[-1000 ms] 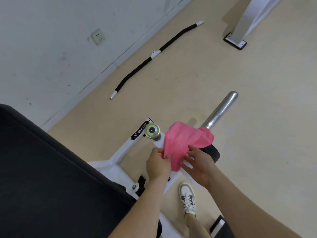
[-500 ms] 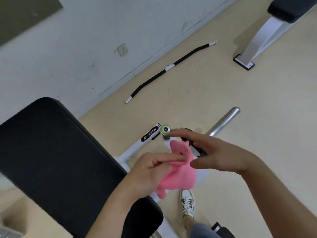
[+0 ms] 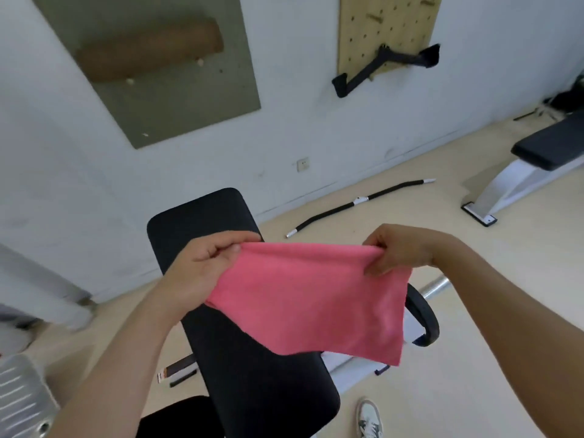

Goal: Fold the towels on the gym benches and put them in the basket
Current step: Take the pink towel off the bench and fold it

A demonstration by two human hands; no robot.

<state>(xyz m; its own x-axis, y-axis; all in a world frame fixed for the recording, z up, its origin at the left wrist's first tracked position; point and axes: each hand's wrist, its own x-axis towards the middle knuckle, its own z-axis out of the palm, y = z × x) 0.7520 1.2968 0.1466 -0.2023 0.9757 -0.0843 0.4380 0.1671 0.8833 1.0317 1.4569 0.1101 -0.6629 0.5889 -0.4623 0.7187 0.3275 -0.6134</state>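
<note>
Since the earlier frame, my hands have moved apart and the pink towel (image 3: 309, 298), then bunched, is spread out. My left hand (image 3: 202, 267) pinches its upper left corner, my right hand (image 3: 398, 251) the upper right corner. It hangs above the black padded counter (image 3: 252, 374).

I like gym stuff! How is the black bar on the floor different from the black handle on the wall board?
The black bar lies on the floor; the black handle hangs on the pegboard. The bar is long and gently curved, with white tips; the handle is bent into a V. Both are black.
</note>
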